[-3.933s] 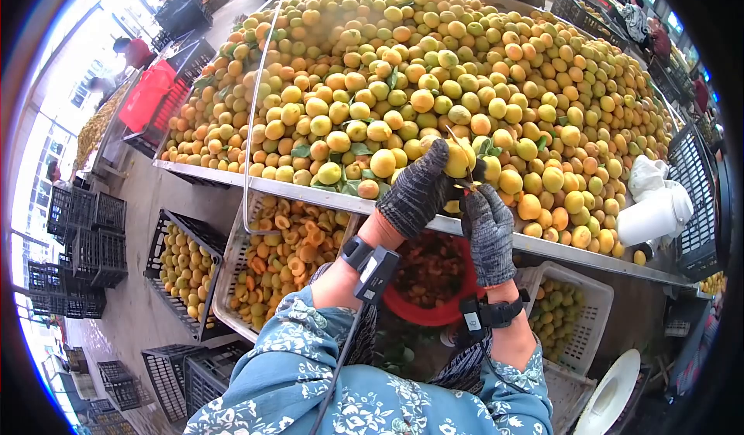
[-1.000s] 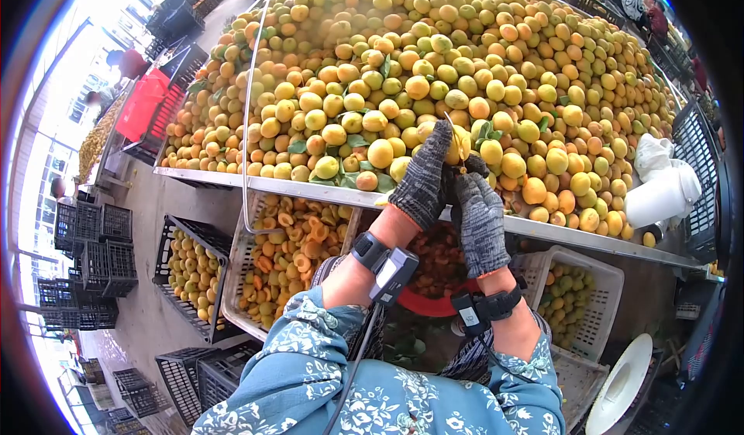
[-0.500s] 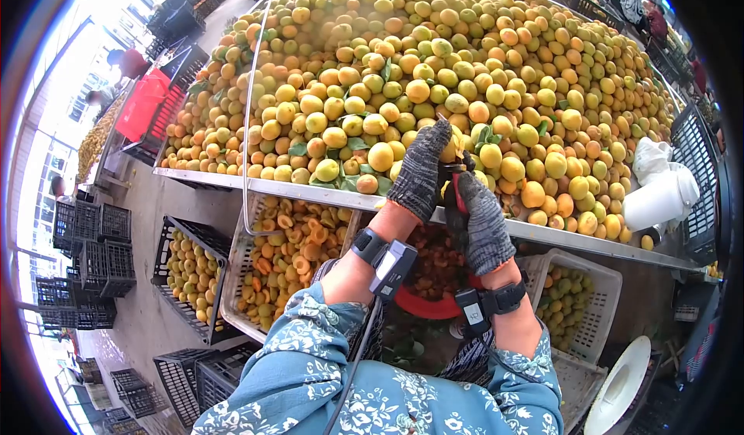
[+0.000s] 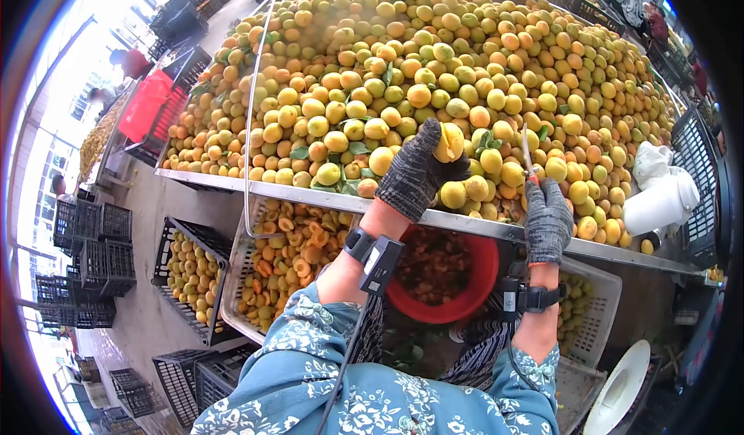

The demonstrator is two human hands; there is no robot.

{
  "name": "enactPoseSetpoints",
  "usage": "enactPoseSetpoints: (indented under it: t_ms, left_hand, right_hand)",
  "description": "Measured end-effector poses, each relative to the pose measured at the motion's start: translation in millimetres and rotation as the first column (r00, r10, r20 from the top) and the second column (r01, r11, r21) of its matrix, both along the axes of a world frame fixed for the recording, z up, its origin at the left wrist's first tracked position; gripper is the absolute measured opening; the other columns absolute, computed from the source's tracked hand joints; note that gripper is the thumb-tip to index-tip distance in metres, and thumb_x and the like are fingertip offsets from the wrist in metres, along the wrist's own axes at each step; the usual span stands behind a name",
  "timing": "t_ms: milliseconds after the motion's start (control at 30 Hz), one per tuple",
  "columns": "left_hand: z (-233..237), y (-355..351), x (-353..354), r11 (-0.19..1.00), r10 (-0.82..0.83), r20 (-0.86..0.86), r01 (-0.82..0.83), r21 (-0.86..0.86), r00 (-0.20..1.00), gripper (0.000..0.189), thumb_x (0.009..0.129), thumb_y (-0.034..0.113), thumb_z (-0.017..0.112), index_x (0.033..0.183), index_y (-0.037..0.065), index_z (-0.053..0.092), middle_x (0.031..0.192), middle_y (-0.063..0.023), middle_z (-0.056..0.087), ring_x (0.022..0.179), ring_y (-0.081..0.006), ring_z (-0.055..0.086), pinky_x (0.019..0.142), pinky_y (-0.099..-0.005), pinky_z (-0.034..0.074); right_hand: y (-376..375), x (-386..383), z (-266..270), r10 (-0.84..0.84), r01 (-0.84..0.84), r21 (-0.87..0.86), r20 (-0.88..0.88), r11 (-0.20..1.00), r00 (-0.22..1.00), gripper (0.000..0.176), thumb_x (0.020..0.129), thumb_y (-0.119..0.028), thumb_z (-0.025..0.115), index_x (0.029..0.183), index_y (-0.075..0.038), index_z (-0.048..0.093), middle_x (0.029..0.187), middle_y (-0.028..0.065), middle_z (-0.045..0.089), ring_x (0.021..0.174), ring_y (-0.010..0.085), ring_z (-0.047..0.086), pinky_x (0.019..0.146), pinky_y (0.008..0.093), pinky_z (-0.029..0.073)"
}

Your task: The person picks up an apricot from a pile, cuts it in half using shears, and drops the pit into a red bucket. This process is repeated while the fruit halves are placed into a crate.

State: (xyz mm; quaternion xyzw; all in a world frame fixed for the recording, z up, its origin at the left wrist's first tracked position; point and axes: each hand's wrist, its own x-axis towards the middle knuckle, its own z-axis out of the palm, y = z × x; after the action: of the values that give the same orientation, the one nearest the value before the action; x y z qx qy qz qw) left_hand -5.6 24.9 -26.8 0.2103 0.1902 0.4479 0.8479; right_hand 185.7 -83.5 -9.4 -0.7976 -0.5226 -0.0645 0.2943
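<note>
My left hand [image 4: 422,170], in a dark grey knit glove, is closed around a yellow apricot [image 4: 449,142] that shows a cut along its side. Gloved the same way, my right hand [image 4: 548,219] grips a knife [image 4: 528,154] by its red handle, the thin blade pointing up and away from me. Both hands are over the near metal edge of a table [image 4: 349,200] heaped with whole apricots [image 4: 496,63]. Below them stands a red tub [image 4: 491,272] with brownish pieces inside, perhaps pits.
A white crate [image 4: 232,291] of apricot halves is at lower left, beside a black crate [image 4: 221,249] of whole fruit. Another white crate [image 4: 604,311] sits at lower right. A white bucket [image 4: 659,202] rests on the table's right end. A metal rod [image 4: 249,125] rises at left.
My hands have moved apart: the right has gone right with the knife, away from the apricot. My left hand has turned, bringing the cut fruit into view. More of the red tub shows.
</note>
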Motion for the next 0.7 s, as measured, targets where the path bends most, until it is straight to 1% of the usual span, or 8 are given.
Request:
enactPoseSetpoints:
  t_ms: [33, 133, 200, 233, 333, 467, 600, 700]
  left_hand:
    - [0.1, -2.2, 0.2, 1.000, -0.004, -0.001, 0.004, -0.002, 1.000, 0.039, 0.089, 0.042, 0.060, 0.104, 0.006, 0.058, 0.089, -0.0072, 0.061, 0.081, -0.0224, 0.063, 0.068, -0.0358, 0.056]
    - [7.4, -12.2, -2.7, 0.986, -0.012, -0.059, 0.021, 0.166, 0.998, 0.041, 0.087, 0.040, 0.063, 0.109, 0.006, 0.057, 0.091, -0.0065, 0.061, 0.081, -0.0198, 0.063, 0.067, -0.0318, 0.055]
    - [21.6, -18.7, -4.1, 0.767, 0.218, -0.416, 0.109, 0.632, 0.883, 0.049, 0.086, 0.034, 0.065, 0.122, 0.004, 0.052, 0.105, -0.0081, 0.059, 0.094, -0.0203, 0.060, 0.075, -0.0331, 0.053]
    - [25.1, -21.5, -3.1, 0.768, 0.214, -0.416, 0.111, 0.631, 0.884, 0.049, 0.086, 0.034, 0.065, 0.122, 0.004, 0.052, 0.105, -0.0081, 0.059, 0.094, -0.0203, 0.060, 0.075, -0.0331, 0.053]
    - [33.6, -26.6, -3.2, 0.890, -0.083, -0.258, 0.187, 0.415, 0.963, 0.053, 0.085, 0.026, 0.066, 0.130, 0.005, 0.049, 0.107, -0.0031, 0.060, 0.088, -0.0109, 0.058, 0.069, -0.0243, 0.052]
    - [26.1, -29.6, 0.8, 0.816, -0.077, -0.317, 0.243, 0.525, 0.945, 0.060, 0.084, 0.022, 0.067, 0.136, 0.005, 0.044, 0.115, -0.0032, 0.058, 0.092, -0.0083, 0.055, 0.076, -0.0219, 0.048]
    - [23.9, -32.8, 3.4, 0.828, -0.131, -0.280, 0.261, 0.497, 0.951, 0.060, 0.084, 0.023, 0.067, 0.135, 0.004, 0.044, 0.116, -0.0034, 0.058, 0.093, -0.0090, 0.056, 0.076, -0.0226, 0.049]
    - [21.8, -38.2, 7.6, 0.906, -0.183, -0.218, 0.251, 0.342, 0.959, 0.063, 0.079, 0.031, 0.072, 0.129, 0.003, 0.048, 0.119, -0.0068, 0.056, 0.106, -0.0161, 0.056, 0.086, -0.0252, 0.047]
  right_hand:
    - [-2.5, -9.6, 24.5, -0.202, 0.150, -0.270, -0.176, 0.951, 0.963, 0.027, 0.085, -0.024, 0.063, 0.106, -0.007, 0.063, 0.102, 0.0130, 0.065, 0.092, 0.0269, 0.061, 0.082, 0.0372, 0.048]
    - [1.2, -3.2, 9.9, -0.090, 0.095, 0.046, -0.100, 0.994, 0.991, 0.031, 0.082, -0.024, 0.067, 0.107, -0.006, 0.064, 0.103, 0.0124, 0.065, 0.095, 0.0268, 0.061, 0.085, 0.0357, 0.047]
    - [1.2, -9.7, 14.0, 0.116, -0.063, 0.306, -0.159, 0.950, 0.980, 0.029, 0.084, -0.018, 0.066, 0.109, -0.005, 0.063, 0.103, 0.0092, 0.065, 0.095, 0.0220, 0.061, 0.085, 0.0325, 0.047]
    - [1.6, -16.9, 15.0, 0.113, -0.060, 0.304, -0.159, 0.951, 0.981, 0.029, 0.084, -0.018, 0.066, 0.109, -0.005, 0.063, 0.103, 0.0092, 0.065, 0.095, 0.0220, 0.061, 0.085, 0.0325, 0.047]
    - [1.8, -35.9, 18.5, 0.538, -0.158, 0.521, -0.748, 0.839, 0.389, 0.036, 0.078, -0.008, 0.070, 0.113, -0.006, 0.063, 0.108, 0.0027, 0.059, 0.090, 0.0108, 0.053, 0.082, 0.0275, 0.047]
    - [3.5, -47.7, 26.0, 0.677, -0.358, 0.578, -0.673, 0.733, 0.298, 0.040, 0.075, 0.000, 0.068, 0.115, -0.006, 0.062, 0.119, 0.0068, 0.055, 0.105, 0.0155, 0.053, 0.091, 0.0288, 0.044]
    - [6.7, -37.9, 19.7, 0.671, -0.462, 0.493, -0.455, 0.737, 0.586, 0.045, 0.066, -0.001, 0.072, 0.110, -0.005, 0.062, 0.111, 0.0117, 0.060, 0.109, 0.0256, 0.055, 0.095, 0.0350, 0.043]
    - [5.3, -40.7, 21.2, 0.663, -0.444, 0.512, -0.406, 0.735, 0.629, 0.044, 0.065, 0.001, 0.070, 0.108, -0.005, 0.062, 0.108, 0.0117, 0.062, 0.108, 0.0276, 0.055, 0.094, 0.0365, 0.043]
